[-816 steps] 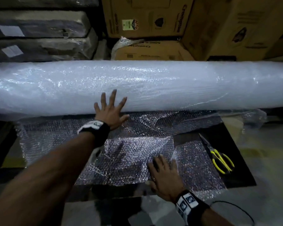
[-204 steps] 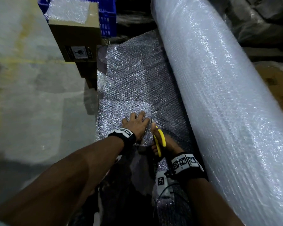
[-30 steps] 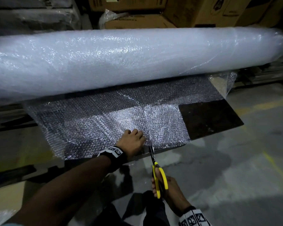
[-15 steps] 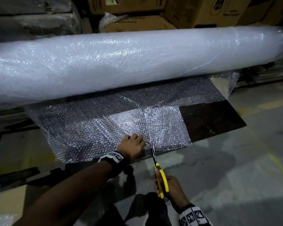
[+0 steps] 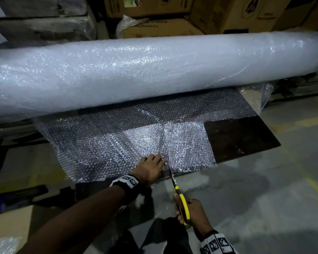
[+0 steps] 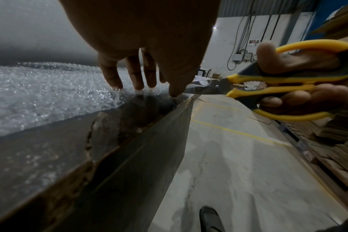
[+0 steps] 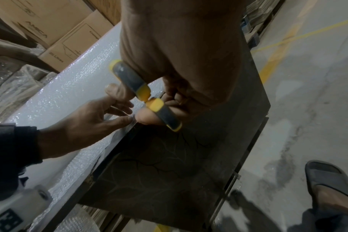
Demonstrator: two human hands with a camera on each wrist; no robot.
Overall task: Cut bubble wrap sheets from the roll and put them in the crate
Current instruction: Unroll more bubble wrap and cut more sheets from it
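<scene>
A big white bubble wrap roll (image 5: 154, 70) lies across the back. Its loose sheet (image 5: 117, 143) is spread toward me over a dark board (image 5: 240, 136). My left hand (image 5: 151, 167) presses fingertips (image 6: 133, 78) down on the sheet at its front edge. My right hand (image 5: 189, 211) grips yellow-handled scissors (image 5: 181, 200), whose blades point at the sheet's front edge just right of the left hand. In the left wrist view the scissors (image 6: 268, 81) reach in beside my thumb. The right wrist view shows the scissor handles (image 7: 129, 78) in my fingers. No crate is in view.
Cardboard boxes (image 5: 218, 13) and dark wrapped bundles (image 5: 40, 19) are stacked behind the roll. Grey concrete floor (image 5: 264, 198) with yellow lines lies to the right and in front. My sandalled foot (image 7: 332, 188) stands by the board. A cardboard piece (image 5: 7, 226) is at lower left.
The scissors that lay on the board earlier are in my right hand. Over the last second both hands have stayed at the sheet's front edge, almost unmoved.
</scene>
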